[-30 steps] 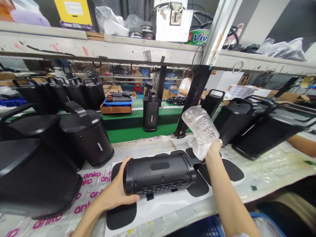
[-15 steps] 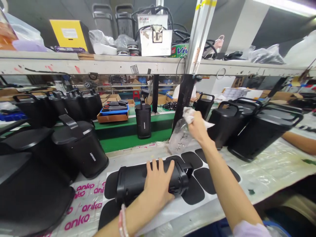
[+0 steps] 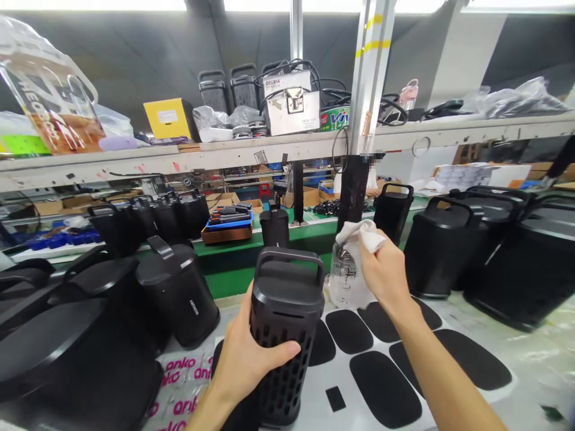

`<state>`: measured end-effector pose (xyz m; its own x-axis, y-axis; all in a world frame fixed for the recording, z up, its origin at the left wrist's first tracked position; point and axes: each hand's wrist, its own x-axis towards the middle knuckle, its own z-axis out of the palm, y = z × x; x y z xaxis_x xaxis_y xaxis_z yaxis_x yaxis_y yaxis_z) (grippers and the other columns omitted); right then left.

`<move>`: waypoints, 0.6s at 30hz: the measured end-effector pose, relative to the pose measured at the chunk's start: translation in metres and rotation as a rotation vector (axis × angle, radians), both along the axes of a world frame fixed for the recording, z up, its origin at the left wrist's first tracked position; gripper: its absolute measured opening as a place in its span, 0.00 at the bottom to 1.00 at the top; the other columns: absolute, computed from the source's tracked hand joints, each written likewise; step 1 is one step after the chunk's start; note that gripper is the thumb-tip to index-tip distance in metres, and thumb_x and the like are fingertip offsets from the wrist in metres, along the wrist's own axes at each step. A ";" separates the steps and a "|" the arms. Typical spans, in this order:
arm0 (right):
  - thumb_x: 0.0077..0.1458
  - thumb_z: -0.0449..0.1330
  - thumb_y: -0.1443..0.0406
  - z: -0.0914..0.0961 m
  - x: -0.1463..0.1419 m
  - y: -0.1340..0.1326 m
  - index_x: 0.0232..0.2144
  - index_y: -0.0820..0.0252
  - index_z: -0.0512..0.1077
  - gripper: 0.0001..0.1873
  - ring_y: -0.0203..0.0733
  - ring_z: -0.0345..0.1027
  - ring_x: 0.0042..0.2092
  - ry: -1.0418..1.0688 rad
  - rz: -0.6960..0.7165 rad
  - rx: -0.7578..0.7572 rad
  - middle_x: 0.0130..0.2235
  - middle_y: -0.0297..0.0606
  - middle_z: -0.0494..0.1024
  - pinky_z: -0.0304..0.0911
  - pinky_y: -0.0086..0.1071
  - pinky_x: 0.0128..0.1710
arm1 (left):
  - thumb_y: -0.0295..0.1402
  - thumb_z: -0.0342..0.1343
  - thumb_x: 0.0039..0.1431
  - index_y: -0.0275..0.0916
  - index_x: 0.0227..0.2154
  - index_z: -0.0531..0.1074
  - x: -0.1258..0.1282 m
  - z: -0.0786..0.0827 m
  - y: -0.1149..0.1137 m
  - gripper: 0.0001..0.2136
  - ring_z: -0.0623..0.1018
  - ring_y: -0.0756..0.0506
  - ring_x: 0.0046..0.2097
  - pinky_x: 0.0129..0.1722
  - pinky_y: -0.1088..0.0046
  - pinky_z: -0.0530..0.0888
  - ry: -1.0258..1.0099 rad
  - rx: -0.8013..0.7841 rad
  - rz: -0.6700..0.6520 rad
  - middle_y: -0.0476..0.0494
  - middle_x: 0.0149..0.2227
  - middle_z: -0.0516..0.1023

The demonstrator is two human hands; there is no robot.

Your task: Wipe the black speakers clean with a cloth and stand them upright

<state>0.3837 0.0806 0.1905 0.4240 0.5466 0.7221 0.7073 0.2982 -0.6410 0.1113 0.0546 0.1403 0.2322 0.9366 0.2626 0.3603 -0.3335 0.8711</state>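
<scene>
My left hand point(image 3: 245, 353) is wrapped round a black portable speaker point(image 3: 287, 293), its thumb across the slotted back. The speaker stands roughly upright, with its carry handle on top. My right hand point(image 3: 386, 269) grips a white cloth point(image 3: 366, 238) at the mouth of a clear jar point(image 3: 342, 276). Part of the cloth hangs down the jar's side, and the fingertips are hidden behind it. Under and beside the speaker lies a white sheet with black rounded pads point(image 3: 385, 386).
Black speakers crowd the left point(image 3: 182, 299) and right point(image 3: 442, 245) of the bench. A green conveyor point(image 3: 233, 272) runs behind, with a tray of tools point(image 3: 229, 221). An overhead shelf point(image 3: 215, 152) and a metal post point(image 3: 366, 84) stand beyond. A person sits farther back.
The speaker went from lying on its side to upright in my left hand. My right hand brought the cloth down against the jar. The view tilted up and shifted left.
</scene>
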 end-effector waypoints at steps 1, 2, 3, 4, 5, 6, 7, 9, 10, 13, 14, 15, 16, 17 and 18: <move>0.59 0.51 0.54 0.001 -0.005 -0.005 0.30 0.58 0.71 0.17 0.47 0.70 0.36 0.097 0.064 -0.072 0.34 0.40 0.76 0.62 0.36 0.37 | 0.40 0.67 0.41 0.42 0.53 0.62 0.000 -0.001 0.001 0.35 0.77 0.38 0.48 0.50 0.59 0.74 -0.016 -0.015 0.002 0.45 0.46 0.77; 0.57 0.53 0.51 0.002 -0.009 -0.008 0.29 0.59 0.72 0.18 0.48 0.70 0.37 0.203 0.136 -0.143 0.33 0.40 0.77 0.62 0.36 0.37 | 0.41 0.67 0.41 0.42 0.51 0.63 0.001 -0.001 0.000 0.33 0.77 0.38 0.48 0.49 0.59 0.73 -0.031 -0.030 0.007 0.45 0.46 0.77; 0.56 0.54 0.50 0.002 -0.013 -0.010 0.29 0.60 0.73 0.20 0.49 0.70 0.39 0.302 0.205 -0.205 0.33 0.40 0.77 0.61 0.36 0.38 | 0.41 0.67 0.40 0.41 0.50 0.63 0.002 0.000 0.000 0.32 0.77 0.38 0.47 0.49 0.59 0.73 -0.047 -0.043 0.014 0.45 0.46 0.77; 0.54 0.56 0.48 0.002 -0.015 -0.011 0.29 0.61 0.73 0.21 0.50 0.70 0.40 0.382 0.269 -0.254 0.34 0.40 0.78 0.61 0.36 0.39 | 0.41 0.67 0.40 0.41 0.49 0.63 0.004 0.001 -0.002 0.31 0.77 0.38 0.47 0.49 0.59 0.73 -0.061 -0.058 0.024 0.45 0.45 0.78; 0.53 0.57 0.47 0.002 -0.017 -0.012 0.30 0.61 0.74 0.22 0.51 0.70 0.41 0.442 0.327 -0.287 0.35 0.40 0.78 0.61 0.36 0.39 | 0.40 0.67 0.39 0.41 0.48 0.64 0.005 0.004 -0.003 0.31 0.77 0.38 0.47 0.49 0.59 0.73 -0.074 -0.071 0.036 0.45 0.45 0.78; 0.52 0.57 0.47 0.003 -0.020 -0.012 0.31 0.61 0.75 0.23 0.51 0.70 0.41 0.477 0.364 -0.298 0.35 0.40 0.78 0.61 0.37 0.40 | 0.40 0.67 0.39 0.41 0.48 0.64 0.006 0.006 -0.005 0.31 0.77 0.38 0.46 0.49 0.58 0.73 -0.088 -0.081 0.047 0.45 0.45 0.78; 0.52 0.58 0.46 0.003 -0.022 -0.013 0.31 0.61 0.75 0.23 0.51 0.70 0.41 0.482 0.372 -0.295 0.35 0.39 0.78 0.60 0.37 0.40 | 0.40 0.67 0.39 0.41 0.48 0.64 0.007 0.007 -0.006 0.31 0.77 0.38 0.46 0.49 0.58 0.72 -0.099 -0.089 0.054 0.45 0.44 0.78; 0.52 0.58 0.47 0.006 -0.028 -0.016 0.28 0.60 0.74 0.22 0.49 0.69 0.40 0.424 0.306 -0.254 0.33 0.39 0.77 0.60 0.36 0.37 | 0.40 0.68 0.38 0.41 0.48 0.64 0.007 0.008 -0.007 0.31 0.77 0.38 0.46 0.49 0.59 0.72 -0.113 -0.096 0.048 0.45 0.44 0.78; 0.53 0.58 0.47 0.008 -0.031 -0.018 0.26 0.60 0.73 0.22 0.48 0.68 0.37 0.377 0.262 -0.220 0.31 0.38 0.76 0.60 0.35 0.35 | 0.40 0.68 0.38 0.41 0.48 0.64 0.007 0.008 -0.007 0.31 0.77 0.38 0.46 0.48 0.60 0.72 -0.115 -0.092 0.042 0.45 0.44 0.78; 0.56 0.56 0.49 0.016 -0.044 -0.025 0.22 0.59 0.69 0.21 0.42 0.64 0.30 0.245 0.220 -0.105 0.25 0.35 0.71 0.57 0.32 0.29 | 0.39 0.68 0.38 0.41 0.48 0.64 0.005 0.006 -0.006 0.32 0.77 0.39 0.46 0.48 0.61 0.72 -0.112 -0.076 0.037 0.46 0.44 0.78; 0.58 0.55 0.51 0.019 -0.050 -0.027 0.22 0.58 0.68 0.20 0.40 0.62 0.28 0.202 0.231 -0.053 0.24 0.34 0.70 0.57 0.31 0.28 | 0.39 0.68 0.38 0.41 0.48 0.64 0.006 0.005 -0.006 0.32 0.77 0.39 0.46 0.49 0.62 0.72 -0.109 -0.072 0.039 0.45 0.45 0.78; 0.60 0.54 0.53 0.022 -0.056 -0.029 0.24 0.58 0.68 0.19 0.39 0.62 0.28 0.151 0.250 0.010 0.25 0.33 0.69 0.58 0.31 0.28 | 0.39 0.68 0.38 0.41 0.49 0.64 0.006 0.005 -0.006 0.33 0.77 0.39 0.47 0.49 0.62 0.72 -0.104 -0.067 0.042 0.45 0.45 0.78; 0.61 0.53 0.55 0.026 -0.063 -0.030 0.26 0.58 0.69 0.16 0.39 0.64 0.29 0.080 0.281 0.072 0.27 0.34 0.71 0.59 0.31 0.30 | 0.39 0.68 0.39 0.42 0.51 0.63 0.007 0.006 -0.007 0.34 0.77 0.39 0.47 0.50 0.62 0.72 -0.098 -0.063 0.039 0.45 0.46 0.78; 0.63 0.52 0.59 0.030 -0.071 -0.030 0.30 0.59 0.70 0.13 0.39 0.66 0.32 -0.025 0.327 0.123 0.31 0.35 0.73 0.61 0.31 0.33 | 0.39 0.68 0.39 0.42 0.53 0.62 0.009 0.007 -0.008 0.35 0.77 0.39 0.48 0.50 0.61 0.72 -0.086 -0.058 0.034 0.45 0.47 0.78; 0.64 0.50 0.62 0.035 -0.079 -0.031 0.35 0.60 0.71 0.11 0.41 0.69 0.37 -0.170 0.380 0.151 0.35 0.38 0.75 0.62 0.32 0.37 | 0.38 0.68 0.40 0.43 0.55 0.61 0.011 0.008 -0.010 0.37 0.76 0.39 0.49 0.51 0.61 0.72 -0.070 -0.049 0.031 0.45 0.49 0.77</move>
<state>0.3044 0.0500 0.2252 0.0818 0.5242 0.8477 0.6206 0.6387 -0.4548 0.1218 0.0449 0.1479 0.1859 0.9550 0.2312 0.3076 -0.2800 0.9094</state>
